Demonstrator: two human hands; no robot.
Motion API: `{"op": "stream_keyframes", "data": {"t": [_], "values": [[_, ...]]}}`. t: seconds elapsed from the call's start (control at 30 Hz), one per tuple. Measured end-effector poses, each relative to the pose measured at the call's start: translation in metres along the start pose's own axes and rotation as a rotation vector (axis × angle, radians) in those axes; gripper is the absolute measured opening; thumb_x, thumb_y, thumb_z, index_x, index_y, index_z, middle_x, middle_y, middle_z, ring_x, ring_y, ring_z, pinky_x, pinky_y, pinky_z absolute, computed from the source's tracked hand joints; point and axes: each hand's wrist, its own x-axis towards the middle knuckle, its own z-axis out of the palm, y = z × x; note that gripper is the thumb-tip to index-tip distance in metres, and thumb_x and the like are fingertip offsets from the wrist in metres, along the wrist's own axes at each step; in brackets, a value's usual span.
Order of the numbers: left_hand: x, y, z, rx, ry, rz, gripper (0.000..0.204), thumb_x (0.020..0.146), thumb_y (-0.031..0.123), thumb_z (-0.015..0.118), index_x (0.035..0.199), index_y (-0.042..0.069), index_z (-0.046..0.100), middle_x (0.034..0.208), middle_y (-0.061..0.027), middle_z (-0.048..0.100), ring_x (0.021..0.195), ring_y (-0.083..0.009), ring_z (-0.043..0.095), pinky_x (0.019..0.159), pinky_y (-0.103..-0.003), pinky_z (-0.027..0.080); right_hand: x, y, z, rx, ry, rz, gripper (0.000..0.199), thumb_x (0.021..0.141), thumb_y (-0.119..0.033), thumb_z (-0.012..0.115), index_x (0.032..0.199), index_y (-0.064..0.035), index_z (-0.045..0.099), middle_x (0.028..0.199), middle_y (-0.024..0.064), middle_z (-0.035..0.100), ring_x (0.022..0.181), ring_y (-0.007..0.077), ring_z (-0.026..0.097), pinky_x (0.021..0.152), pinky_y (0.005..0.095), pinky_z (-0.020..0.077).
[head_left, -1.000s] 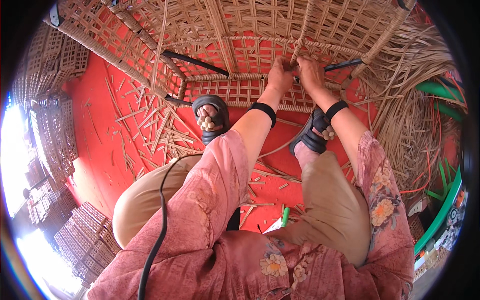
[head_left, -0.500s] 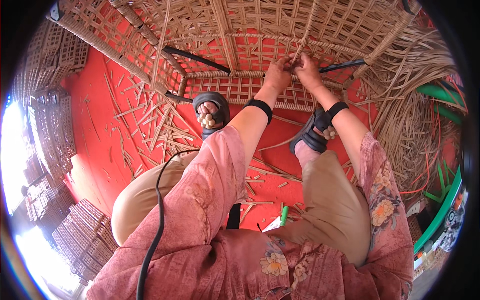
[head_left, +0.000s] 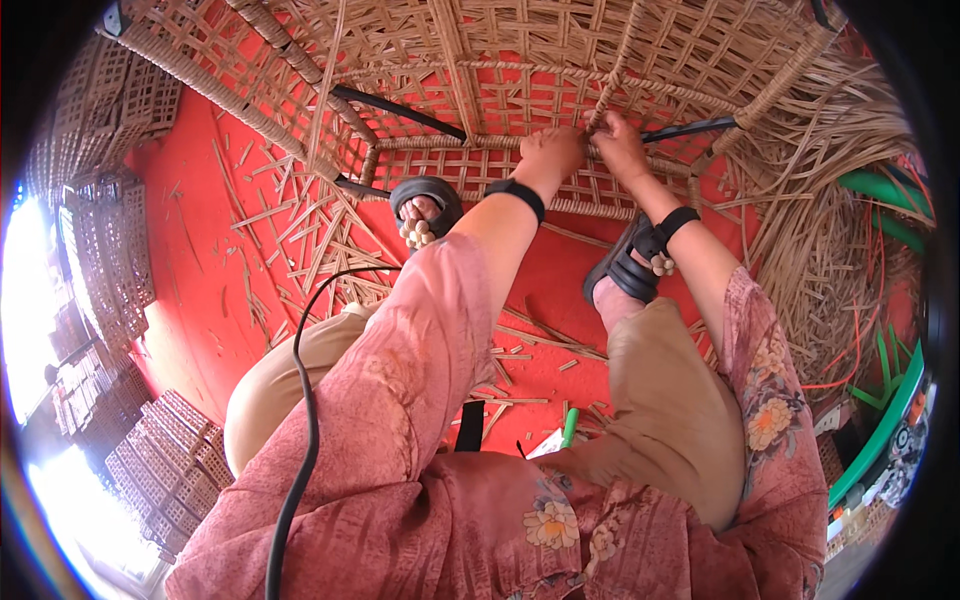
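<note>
In front of me stands a large openwork woven frame (head_left: 500, 100) of tan flat strips, its bars wrapped in the same strip. My right hand (head_left: 620, 148) pinches the lower end of a strip-wrapped upright (head_left: 617, 70), close above the bottom rail. Just left of it, my left hand (head_left: 553, 155) is closed with its back toward me, beside the rail; what its fingers hold is hidden. Black bare bars (head_left: 400, 115) cross the frame on both sides of my hands.
Loose strips heap up (head_left: 800, 230) at the right. Cut strip pieces (head_left: 310, 250) litter the red floor (head_left: 190, 330). My sandalled feet (head_left: 425, 210) rest close to the frame. Woven panels (head_left: 170, 470) stand at the left, green plastic parts (head_left: 885, 195) at the right. A black cable (head_left: 310, 400) crosses my sleeve.
My left hand has turned over and drawn slightly left and down, away from my right hand. My right hand stays at the upright.
</note>
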Motion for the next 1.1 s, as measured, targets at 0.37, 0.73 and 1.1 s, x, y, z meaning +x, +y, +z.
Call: {"op": "stream_keyframes", "data": {"t": [0.37, 0.73, 1.1], "values": [[-0.118, 0.048, 0.017, -0.048, -0.292, 0.328, 0.031, 0.082, 0.025, 0.052, 0.097, 0.003, 0.068, 0.101, -0.0188, 0.066, 0.093, -0.0313, 0.065, 0.081, -0.041, 0.051, 0.002, 0.003, -0.008, -0.299, -0.006, -0.072, 0.025, 0.073, -0.008, 0.066, 0.098, -0.0035, 0.063, 0.083, 0.0158, 0.067, 0.080, 0.0307, 0.065, 0.074, 0.0375, 0.0501], [0.065, -0.041, 0.075, -1.072, 0.380, 0.281, 0.043, 0.081, -0.002, 0.053, 0.123, 0.000, 0.043, 0.114, -0.0176, 0.058, 0.104, -0.0253, 0.058, 0.088, -0.033, 0.045, 0.011, -0.034, 0.019, -0.563, 0.032, -0.253, 0.014, 0.074, -0.003, 0.057, 0.087, -0.0035, 0.061, 0.084, 0.0196, 0.062, 0.086, 0.0376, 0.060, 0.073, 0.0469, 0.0474], [0.019, 0.013, 0.054, -0.886, 0.224, 0.191, 0.045, 0.085, 0.005, 0.057, 0.127, 0.003, 0.040, 0.105, -0.0150, 0.063, 0.099, -0.0221, 0.061, 0.083, -0.030, 0.045, -0.015, -0.016, -0.013, -0.698, 0.130, -0.166, 0.013, 0.074, -0.004, 0.057, 0.087, -0.0017, 0.059, 0.086, 0.0195, 0.062, 0.084, 0.0389, 0.060, 0.072, 0.0476, 0.0467]]}}
